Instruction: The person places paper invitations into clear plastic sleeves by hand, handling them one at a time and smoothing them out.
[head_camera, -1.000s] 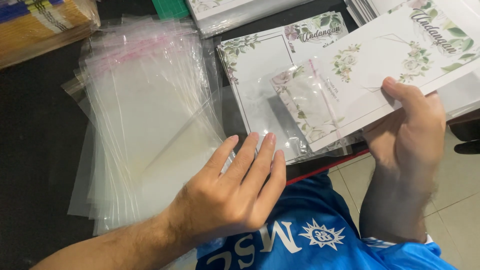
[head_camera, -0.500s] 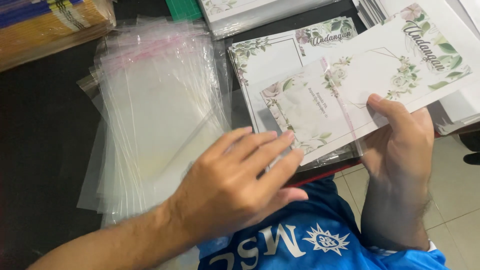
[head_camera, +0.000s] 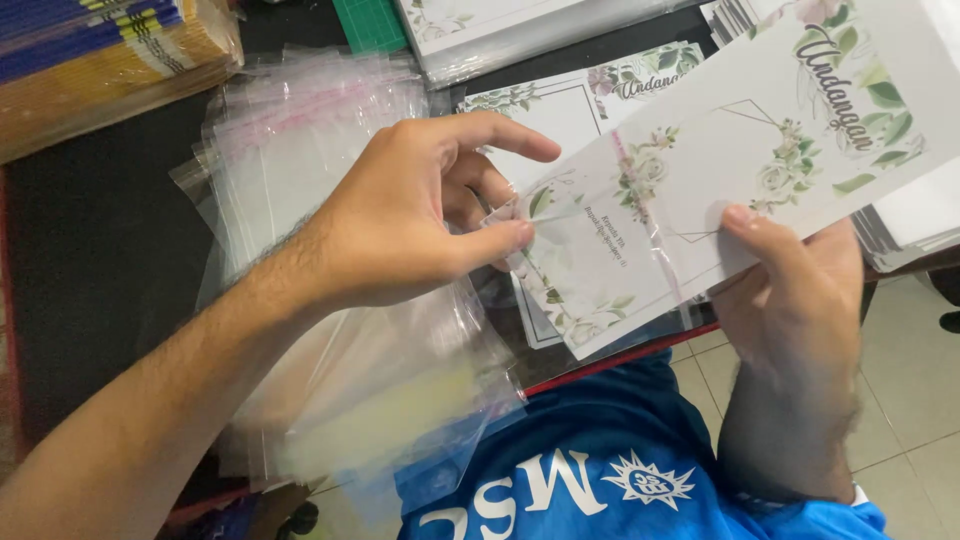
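Card (head_camera: 760, 170) was part-sleeved at frame centre; our left hand (head_camera: 400, 215) pinched the clear sleeve's (head_camera: 545, 225) mouth, our right hand (head_camera: 790, 300) gripped the card. Flap looked unsealed; a sleeve stack (head_camera: 300, 150) waited at left.

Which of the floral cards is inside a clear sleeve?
The floral card held by both hands, half inside a clear sleeve; the card on the table lies bare.

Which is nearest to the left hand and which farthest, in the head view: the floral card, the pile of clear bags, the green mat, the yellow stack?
From the left hand:
1. Floral card, its left corner pinched in the fingers.
2. Pile of clear bags, just under and behind the hand.
3. Green mat, top edge, above the hand.
4. Yellow stack, far top left corner.
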